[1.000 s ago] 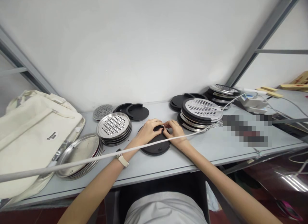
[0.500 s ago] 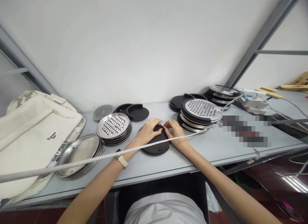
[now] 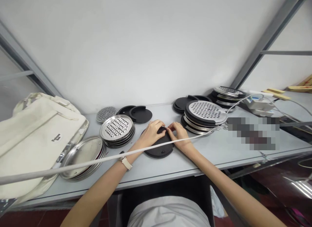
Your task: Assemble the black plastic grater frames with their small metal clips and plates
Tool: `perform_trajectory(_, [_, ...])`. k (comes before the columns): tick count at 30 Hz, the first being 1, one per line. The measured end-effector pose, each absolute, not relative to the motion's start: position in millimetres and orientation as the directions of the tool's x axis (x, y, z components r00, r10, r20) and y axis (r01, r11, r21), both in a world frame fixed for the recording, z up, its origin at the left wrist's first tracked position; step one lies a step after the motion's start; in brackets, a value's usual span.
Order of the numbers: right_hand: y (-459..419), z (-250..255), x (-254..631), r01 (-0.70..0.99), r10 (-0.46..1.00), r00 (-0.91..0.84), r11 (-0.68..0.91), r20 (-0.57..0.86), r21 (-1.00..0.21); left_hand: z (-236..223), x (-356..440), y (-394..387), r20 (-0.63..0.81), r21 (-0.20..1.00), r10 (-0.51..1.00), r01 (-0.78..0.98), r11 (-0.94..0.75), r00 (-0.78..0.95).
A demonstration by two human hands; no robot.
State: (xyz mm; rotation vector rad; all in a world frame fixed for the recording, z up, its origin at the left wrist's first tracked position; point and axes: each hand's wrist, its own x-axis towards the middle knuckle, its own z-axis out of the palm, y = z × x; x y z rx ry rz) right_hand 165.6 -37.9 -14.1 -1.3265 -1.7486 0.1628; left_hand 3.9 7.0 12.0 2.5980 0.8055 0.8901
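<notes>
A round black plastic lid point(image 3: 159, 148) lies flat on the grey table point(image 3: 219, 150) in front of me. My left hand point(image 3: 151, 131) rests on its far left rim with fingers curled. My right hand point(image 3: 179, 132) is at its far right rim, fingertips pinched. Between the two hands a small silvery metal piece point(image 3: 164, 126) shows, held by both sets of fingertips at the lid's far edge. A white cable point(image 3: 97, 161) runs across both forearms.
Left of the hands stand a stack of slotted steel grater discs point(image 3: 117, 128), plain steel discs point(image 3: 83, 153) and a cream cloth bag point(image 3: 34, 132). Black lids point(image 3: 140, 113) lie behind. Right stands a stack topped by a perforated disc point(image 3: 206, 111); further stacks point(image 3: 226, 94) and a white device point(image 3: 258, 103) beyond.
The hands stay at the lid's far edge, fingertips shifting slightly around the small metal piece. The camera has moved a little, so everything sits slightly further right.
</notes>
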Motion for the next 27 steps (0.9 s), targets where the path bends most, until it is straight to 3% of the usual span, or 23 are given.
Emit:
perform_trajectory(6, [-37.9, -13.7, 165.5, 0.699, 0.81, -0.019, 0.429, 0.586, -0.571, 14.1, 3.4, 6.0, 0.46, 0.355, 0.606, 0.491, -0.795, 0.648])
perform_trajectory(15, [-37.8, -13.7, 164.9, 0.706, 0.81, -0.024, 0.429, 0.586, -0.564, 12.9, 3.1, 6.9, 0.454, 0.365, 0.611, 0.49, -0.792, 0.649])
perform_trajectory(27, [-35.7, -15.2, 164.5, 0.807, 0.826, -0.053, 0.366, 0.56, -0.463, 13.1, 4.3, 8.3, 0.442, 0.406, 0.62, 0.472, -0.783, 0.649])
